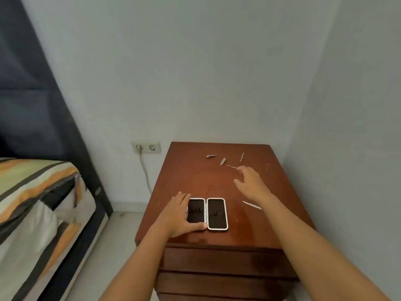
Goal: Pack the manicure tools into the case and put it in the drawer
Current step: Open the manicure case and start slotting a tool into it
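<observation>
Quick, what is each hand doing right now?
Left hand: open, resting flat on the open case, steadying it.
Right hand: open, holding nothing, reaching toward a thin tool.

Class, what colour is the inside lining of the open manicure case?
Black, framed by a pale rim, seen in the head view: case.

Left hand (178, 213) flat; right hand (251, 185) outstretched, fingers (239, 169) spread.
</observation>
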A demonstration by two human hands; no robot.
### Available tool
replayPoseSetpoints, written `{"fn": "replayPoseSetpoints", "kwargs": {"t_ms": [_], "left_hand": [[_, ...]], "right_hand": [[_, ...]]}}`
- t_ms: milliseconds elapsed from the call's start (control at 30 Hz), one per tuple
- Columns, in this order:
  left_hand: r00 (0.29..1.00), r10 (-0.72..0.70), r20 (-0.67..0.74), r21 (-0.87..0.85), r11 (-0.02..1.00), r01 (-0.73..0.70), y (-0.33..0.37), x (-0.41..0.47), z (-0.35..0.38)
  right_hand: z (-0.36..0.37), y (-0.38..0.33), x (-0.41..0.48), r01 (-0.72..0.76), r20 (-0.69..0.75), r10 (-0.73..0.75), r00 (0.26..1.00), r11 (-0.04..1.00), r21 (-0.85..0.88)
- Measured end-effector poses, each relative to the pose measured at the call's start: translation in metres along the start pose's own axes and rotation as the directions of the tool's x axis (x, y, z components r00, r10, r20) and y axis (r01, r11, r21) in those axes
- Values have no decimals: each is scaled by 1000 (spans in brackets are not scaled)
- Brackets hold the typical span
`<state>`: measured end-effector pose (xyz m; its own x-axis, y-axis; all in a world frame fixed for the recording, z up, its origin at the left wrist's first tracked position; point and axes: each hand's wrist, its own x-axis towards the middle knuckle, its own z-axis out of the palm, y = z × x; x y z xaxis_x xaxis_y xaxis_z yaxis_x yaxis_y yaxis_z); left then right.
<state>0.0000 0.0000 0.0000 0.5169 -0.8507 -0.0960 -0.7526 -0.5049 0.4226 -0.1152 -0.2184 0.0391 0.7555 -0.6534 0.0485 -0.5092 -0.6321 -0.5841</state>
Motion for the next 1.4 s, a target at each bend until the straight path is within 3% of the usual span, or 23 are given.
{"fn": "replayPoseSetpoints", "kwargs": {"t_ms": [67,200,500,667,833,933,1100,1200,1400], "left_hand": [[998,54,44,44,997,-56,-11,16,13],[996,84,-1,0,996,-84,-25,45,27],[990,102,-94,-59,992,-108,-36,89,35],[985,109,-137,-39,993,-115,-37,95,38],[988,69,-137,-22,997,-73,-34,90,41],[989,38,-141,-5,999,-39,-30,81,45],[990,54,-133,8,999,-53,-26,65,47],[989,70,-133,14,998,-69,-26,58,48],[984,62,-168,6,998,-62,-26,54,50]], "right_hand": [[9,7,33,-49,-8,49,999,997,56],[31,13,100,-133,-21,136,991,985,111],[82,12,179,-118,-171,83,982,971,-208],[92,10,187,-54,-187,18,982,980,-189],[95,10,173,9,-106,-39,994,963,-270],[93,6,156,54,-101,-74,992,980,-190],[85,-16,114,125,-110,-111,988,983,131],[83,-32,89,123,-37,-118,992,956,265],[92,-41,78,92,160,-115,980,985,144]]}}
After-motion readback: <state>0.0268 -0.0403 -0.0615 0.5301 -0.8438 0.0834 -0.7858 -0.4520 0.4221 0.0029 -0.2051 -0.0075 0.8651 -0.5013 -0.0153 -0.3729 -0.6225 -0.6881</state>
